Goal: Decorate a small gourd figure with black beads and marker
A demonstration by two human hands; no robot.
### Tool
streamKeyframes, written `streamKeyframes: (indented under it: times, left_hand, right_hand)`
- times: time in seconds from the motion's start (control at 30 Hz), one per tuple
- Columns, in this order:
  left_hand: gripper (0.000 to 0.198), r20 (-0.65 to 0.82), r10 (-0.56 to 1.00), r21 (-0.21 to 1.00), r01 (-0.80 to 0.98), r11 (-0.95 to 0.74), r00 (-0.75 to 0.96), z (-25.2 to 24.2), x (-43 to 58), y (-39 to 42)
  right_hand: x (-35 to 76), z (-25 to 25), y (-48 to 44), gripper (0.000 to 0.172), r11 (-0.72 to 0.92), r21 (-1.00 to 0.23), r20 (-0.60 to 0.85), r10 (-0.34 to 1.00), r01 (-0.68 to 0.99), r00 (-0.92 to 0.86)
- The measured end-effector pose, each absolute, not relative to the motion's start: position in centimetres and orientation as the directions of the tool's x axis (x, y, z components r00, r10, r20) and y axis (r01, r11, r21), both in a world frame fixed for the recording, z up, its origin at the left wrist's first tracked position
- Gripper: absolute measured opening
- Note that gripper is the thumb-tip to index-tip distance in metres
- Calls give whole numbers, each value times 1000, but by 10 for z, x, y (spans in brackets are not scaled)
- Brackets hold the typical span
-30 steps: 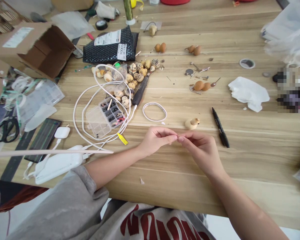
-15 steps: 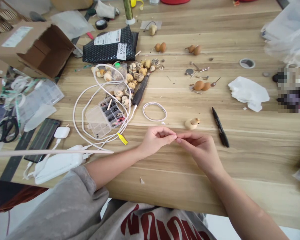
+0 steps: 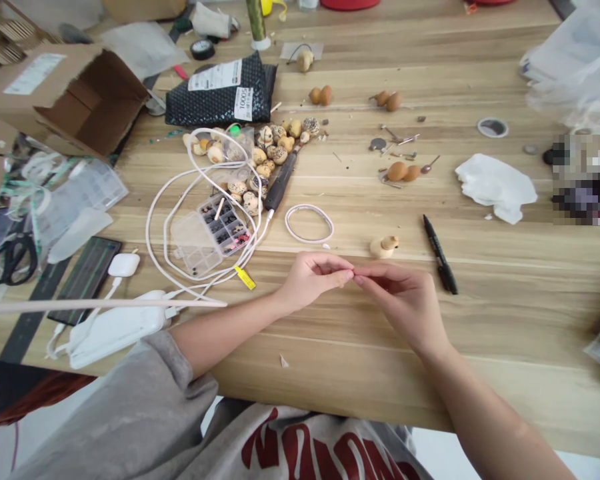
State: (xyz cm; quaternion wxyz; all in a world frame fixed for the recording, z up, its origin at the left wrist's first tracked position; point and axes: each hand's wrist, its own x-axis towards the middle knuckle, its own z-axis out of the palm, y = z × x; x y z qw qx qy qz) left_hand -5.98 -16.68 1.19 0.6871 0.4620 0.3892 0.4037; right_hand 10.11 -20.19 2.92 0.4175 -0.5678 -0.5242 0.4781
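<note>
Head camera view looking down over a light wooden table [image 3: 510,287], with a person's two bare forearms reaching in from the bottom edge, the left one partly covered by a grey sleeve [image 3: 125,393]. The left hand [image 3: 313,283] and right hand [image 3: 405,300] meet in the middle over the table, fingers curled and pinched closed, the fingertips [image 3: 349,273] of one hand touching those of the other. Anything held between them is too small to make out. Just beyond the right hand sits a small pale gourd figure [image 3: 384,247], with a black marker pen [image 3: 441,257] lying to its right. Beyond the left hand are a loop of white cord [image 3: 309,223] and a clear compartment box [image 3: 225,225] of tiny dark pieces, ringed by a white cable [image 3: 147,227]. Farther up, a heap of speckled small gourds [image 3: 260,153] lies beside a black rotary engraving pen [image 3: 281,181].
</note>
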Motion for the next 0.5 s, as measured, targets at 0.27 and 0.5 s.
streamKeyframes:
  times: [0.27, 0.5]
  left_hand:
    - [13, -180, 942, 959, -163, 232, 283, 11, -59, -169]
    - [13, -165, 939, 967, -136, 214, 302, 10, -60, -171]
  right_hand:
    - [104, 28, -201, 13, -133, -975, -147, 987, 179, -66]
    - [103, 26, -202, 16, -155, -966, -172, 983, 208, -66]
